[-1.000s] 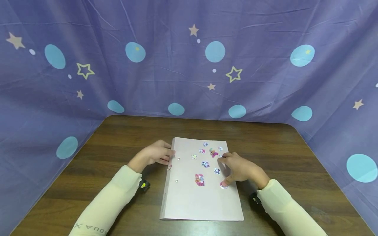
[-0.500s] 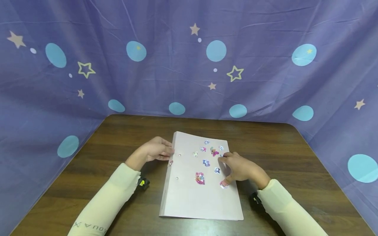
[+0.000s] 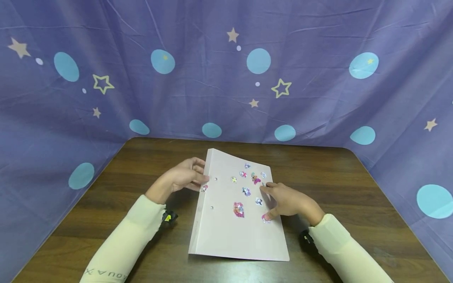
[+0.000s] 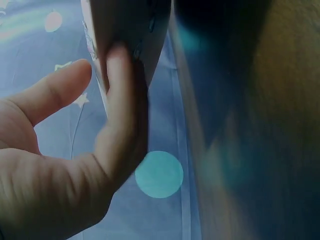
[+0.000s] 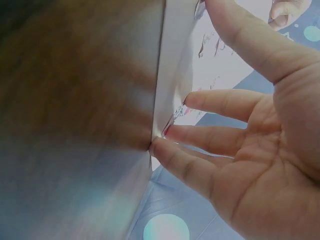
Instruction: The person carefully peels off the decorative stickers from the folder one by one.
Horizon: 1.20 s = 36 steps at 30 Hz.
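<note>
Curtain (image 3: 198, 19): purple-blue, printed with stars and turquoise spots; behind and around the table.

Table (image 3: 336, 184): brown wood grain, rounded far corners.

Folder (image 3: 226, 239): white, closed, on the table between the two hands; tilted, spine side raised above the right edge.

Sleeves, two: pale cream; left sleeve (image 3: 124, 236) with dark lettering, right sleeve (image 3: 347, 247) running off the lower edge.

Left hand (image 3: 180, 175): grasping the folder's spine in its far half, fingers bent, thumb on one side and fingers on the other.

Right hand (image 3: 290, 199): released, fingers spread and extended, resting on the cover near its right edge; thumb tip on a pink sticker (image 3: 266, 219), fingertips against the cover further up.

Wrist devices, two: black; left one (image 3: 170, 217) with a yellow-green patch, right one (image 3: 306, 237) partly shadowed.

Stickers, shiny: large pink sticker (image 3: 238, 210) near mid-cover; butterfly-like sticker (image 3: 255, 179) and smaller ones toward the far right; another sticker (image 3: 203, 188) on the spine.

Studs, two: small, round, near the spine; one farther (image 3: 216, 179), one nearer (image 3: 212, 207).
</note>
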Each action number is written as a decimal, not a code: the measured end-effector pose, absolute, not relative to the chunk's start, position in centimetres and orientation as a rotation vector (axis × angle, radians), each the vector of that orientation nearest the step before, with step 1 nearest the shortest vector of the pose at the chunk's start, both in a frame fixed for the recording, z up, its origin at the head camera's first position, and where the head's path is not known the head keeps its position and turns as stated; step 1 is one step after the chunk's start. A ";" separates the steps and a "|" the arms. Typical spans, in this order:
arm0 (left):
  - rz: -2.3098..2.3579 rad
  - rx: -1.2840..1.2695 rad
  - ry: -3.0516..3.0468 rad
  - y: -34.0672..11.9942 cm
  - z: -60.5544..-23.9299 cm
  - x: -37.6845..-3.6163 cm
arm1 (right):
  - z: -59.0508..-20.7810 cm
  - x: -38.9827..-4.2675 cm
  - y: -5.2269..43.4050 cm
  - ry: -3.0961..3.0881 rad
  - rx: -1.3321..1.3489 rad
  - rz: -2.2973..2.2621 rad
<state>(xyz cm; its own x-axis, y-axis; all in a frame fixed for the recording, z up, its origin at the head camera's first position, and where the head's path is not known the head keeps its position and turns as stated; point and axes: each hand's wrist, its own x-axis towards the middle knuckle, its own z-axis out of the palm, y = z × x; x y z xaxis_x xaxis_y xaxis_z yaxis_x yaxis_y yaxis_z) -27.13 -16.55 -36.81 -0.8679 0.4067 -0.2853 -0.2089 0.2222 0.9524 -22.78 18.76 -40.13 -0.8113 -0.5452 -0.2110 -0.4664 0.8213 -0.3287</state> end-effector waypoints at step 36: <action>1.812 0.174 2.023 -15.6 -35.9 -26.5 | -39.3 -22.1 15.3 2.948 -1.358 -0.800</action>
